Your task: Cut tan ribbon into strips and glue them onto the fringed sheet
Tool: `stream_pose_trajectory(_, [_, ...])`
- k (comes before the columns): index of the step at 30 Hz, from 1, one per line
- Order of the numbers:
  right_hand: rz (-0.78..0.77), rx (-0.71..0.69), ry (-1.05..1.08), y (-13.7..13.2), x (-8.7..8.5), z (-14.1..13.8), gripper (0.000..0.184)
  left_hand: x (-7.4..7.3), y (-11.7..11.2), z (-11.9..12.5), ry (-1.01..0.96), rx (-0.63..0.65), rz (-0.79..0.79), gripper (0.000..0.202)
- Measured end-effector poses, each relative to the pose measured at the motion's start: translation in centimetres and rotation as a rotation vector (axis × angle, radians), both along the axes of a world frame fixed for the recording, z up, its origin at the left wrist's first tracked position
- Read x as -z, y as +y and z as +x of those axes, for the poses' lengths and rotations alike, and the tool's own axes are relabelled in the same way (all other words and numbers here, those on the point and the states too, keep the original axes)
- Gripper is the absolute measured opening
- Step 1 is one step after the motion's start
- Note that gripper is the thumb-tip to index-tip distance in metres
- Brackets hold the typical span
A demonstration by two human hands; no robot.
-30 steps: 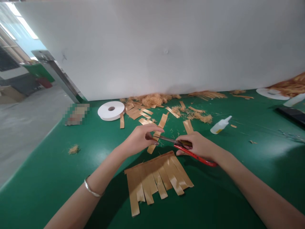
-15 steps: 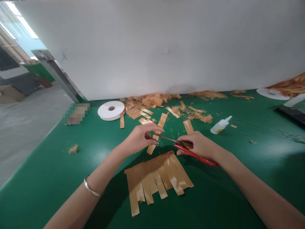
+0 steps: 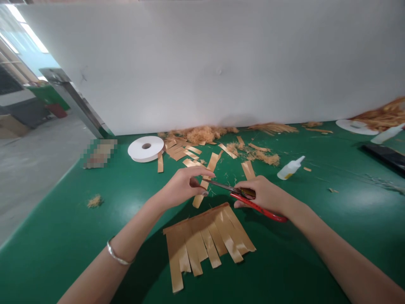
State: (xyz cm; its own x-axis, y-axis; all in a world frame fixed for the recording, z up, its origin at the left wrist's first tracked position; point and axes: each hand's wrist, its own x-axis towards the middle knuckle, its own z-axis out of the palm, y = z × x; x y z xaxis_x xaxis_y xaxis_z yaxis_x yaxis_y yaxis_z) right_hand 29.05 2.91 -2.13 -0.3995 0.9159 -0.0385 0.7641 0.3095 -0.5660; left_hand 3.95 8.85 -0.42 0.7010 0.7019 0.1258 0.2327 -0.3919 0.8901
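White panel [image 3: 190,63]: across the back; its dark mark at left is too faint to read.
Green table [image 3: 63,236]: near edge cut off.
Fringed tan piece [image 3: 207,226]: flat on the table, in front of both hands.
Left hand [image 3: 186,183]: thumb and forefinger parted near the blade tip; whether the curled fingers behind hold anything, I cannot tell.
Right hand [image 3: 264,192]: fingers closed around the scissors [image 3: 262,209], covering part of the red handles.
White roll [image 3: 136,147]: at left, beside tan scraps.
Dark object [image 3: 384,157]: cut off at right.
Pixelated item [image 3: 100,153]: contents unreadable.
Small bottle [image 3: 289,169]: yellow patch, lettering illegible.
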Motion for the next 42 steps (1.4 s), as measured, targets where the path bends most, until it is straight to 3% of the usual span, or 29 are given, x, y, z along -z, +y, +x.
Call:
stream_pose_trajectory(13, [0.011, -0.014, -0.036, -0.1, -0.3, -0.3, 0.036, -0.1, -0.2, 0.2, 0.024, 0.01, -0.006, 0.038])
stream_pose_trajectory(21, [-0.007, -0.012, -0.078, -0.2, -0.1, -0.2, 0.043, 0.1, -0.1, 0.0, 0.045, 0.014, 0.003, 0.039])
stream_pose_trajectory(29, [0.003, 0.027, -0.112, 0.1, -0.3, 1.1, 0.042, 0.8, 1.6, -1.0, -0.119, -0.211, -0.245, 0.049])
stream_pose_trajectory(32, [0.04, 0.074, -0.112, 0.5, -0.1, 1.9, 0.045, 1.3, 2.5, -1.5, -0.194, -0.246, -0.477, 0.057])
stream_pose_trajectory(35, [0.069, 0.13, -0.118, 0.8, 0.4, 2.6, 0.048, 1.5, 2.8, -2.2, -0.123, -0.227, -0.657, 0.059])
stream_pose_trajectory(38, [0.085, 0.169, -0.124, 1.1, 0.8, 2.9, 0.049, 0.9, 2.6, -2.8, -0.026, -0.241, -0.601, 0.059])
stream_pose_trajectory(42, [0.082, 0.209, -0.161, 1.4, 1.3, 2.9, 0.049, 0.3, 2.8, -2.6, -0.006, -0.424, -0.287, 0.048])
